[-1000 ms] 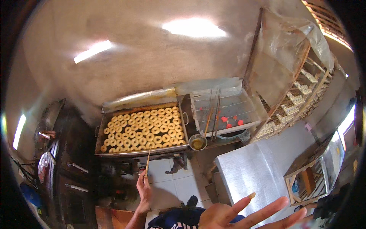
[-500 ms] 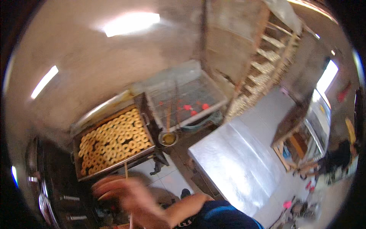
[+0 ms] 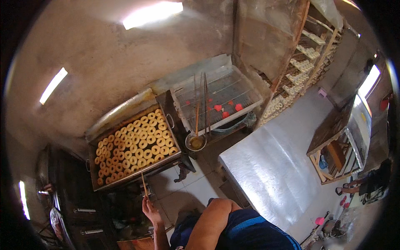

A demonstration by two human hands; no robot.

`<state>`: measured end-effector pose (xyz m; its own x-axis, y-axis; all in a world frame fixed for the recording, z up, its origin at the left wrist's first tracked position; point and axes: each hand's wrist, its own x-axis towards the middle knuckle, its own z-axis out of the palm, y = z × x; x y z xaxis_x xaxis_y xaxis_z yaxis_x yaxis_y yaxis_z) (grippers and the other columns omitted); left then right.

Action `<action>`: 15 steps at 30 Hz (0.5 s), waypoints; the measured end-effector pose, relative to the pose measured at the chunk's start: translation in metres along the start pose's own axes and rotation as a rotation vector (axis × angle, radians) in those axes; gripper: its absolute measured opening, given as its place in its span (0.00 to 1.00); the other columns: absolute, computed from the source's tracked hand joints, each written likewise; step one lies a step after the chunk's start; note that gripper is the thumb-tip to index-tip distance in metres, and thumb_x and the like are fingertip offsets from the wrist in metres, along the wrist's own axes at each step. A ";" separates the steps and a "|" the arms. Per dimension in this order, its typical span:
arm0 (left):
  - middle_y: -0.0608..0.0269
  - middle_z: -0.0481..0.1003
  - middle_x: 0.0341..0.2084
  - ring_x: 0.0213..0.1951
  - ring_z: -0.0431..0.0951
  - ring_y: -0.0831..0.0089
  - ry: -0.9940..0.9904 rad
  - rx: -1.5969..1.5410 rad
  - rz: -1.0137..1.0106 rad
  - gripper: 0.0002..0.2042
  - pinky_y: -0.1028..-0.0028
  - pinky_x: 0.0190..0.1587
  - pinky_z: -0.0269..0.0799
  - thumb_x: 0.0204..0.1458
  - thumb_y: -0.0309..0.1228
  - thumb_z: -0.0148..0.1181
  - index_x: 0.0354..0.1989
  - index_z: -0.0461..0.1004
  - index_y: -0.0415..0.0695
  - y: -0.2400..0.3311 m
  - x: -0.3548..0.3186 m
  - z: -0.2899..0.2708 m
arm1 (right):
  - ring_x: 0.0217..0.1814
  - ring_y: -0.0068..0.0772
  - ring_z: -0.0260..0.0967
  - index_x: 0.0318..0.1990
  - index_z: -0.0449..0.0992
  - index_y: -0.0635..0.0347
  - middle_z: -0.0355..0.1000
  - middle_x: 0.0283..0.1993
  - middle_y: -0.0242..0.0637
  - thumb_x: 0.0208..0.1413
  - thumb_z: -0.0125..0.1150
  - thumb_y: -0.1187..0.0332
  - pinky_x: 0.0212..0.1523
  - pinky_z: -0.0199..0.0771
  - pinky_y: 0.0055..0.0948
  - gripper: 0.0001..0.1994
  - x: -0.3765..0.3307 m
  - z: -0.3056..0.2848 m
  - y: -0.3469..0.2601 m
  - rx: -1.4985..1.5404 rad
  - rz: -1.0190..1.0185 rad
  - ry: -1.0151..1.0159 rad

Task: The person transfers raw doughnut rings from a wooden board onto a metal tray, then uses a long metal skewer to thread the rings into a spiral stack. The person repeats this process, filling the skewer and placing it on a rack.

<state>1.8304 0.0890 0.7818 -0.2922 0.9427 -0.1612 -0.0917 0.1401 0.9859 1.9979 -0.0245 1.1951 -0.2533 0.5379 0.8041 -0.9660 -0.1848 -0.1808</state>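
Note:
My left hand (image 3: 151,211) is closed around the lower end of a thin wooden stick (image 3: 144,185). The stick's far tip reaches the near edge of a large rectangular frying pan (image 3: 137,176). Many ring doughnuts (image 3: 143,144), pale to golden brown, float close together in its dark oil. My right arm (image 3: 211,221) bends at the elbow, and its forearm runs down out of the head view, so the right hand is hidden.
Right of the pan, a draining tray (image 3: 214,100) with wire rods holds red pieces. A small pot (image 3: 196,142) stands before it. A shiny metal table (image 3: 266,175) is at right. Behind stands a rack (image 3: 302,66) of pale dough. A person (image 3: 371,181) is far right.
My right hand, blurred over the stick before, has drawn back out of view. My left hand with the stick now shows. The head view has shifted slightly.

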 end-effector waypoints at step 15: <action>0.47 0.81 0.59 0.59 0.80 0.57 -0.156 0.517 0.275 0.20 0.59 0.62 0.74 0.78 0.32 0.49 0.68 0.76 0.32 0.012 0.097 0.066 | 0.55 0.62 0.76 0.51 0.76 0.62 0.77 0.50 0.55 0.64 0.70 0.66 0.55 0.78 0.57 0.14 -0.313 -0.514 -0.266 -2.364 0.206 1.959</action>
<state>1.8638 0.2024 0.7806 -0.0932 0.9930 0.0725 0.4530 -0.0226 0.8912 2.3079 0.2789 0.7001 0.8865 0.3954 0.2404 0.4324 -0.5226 -0.7348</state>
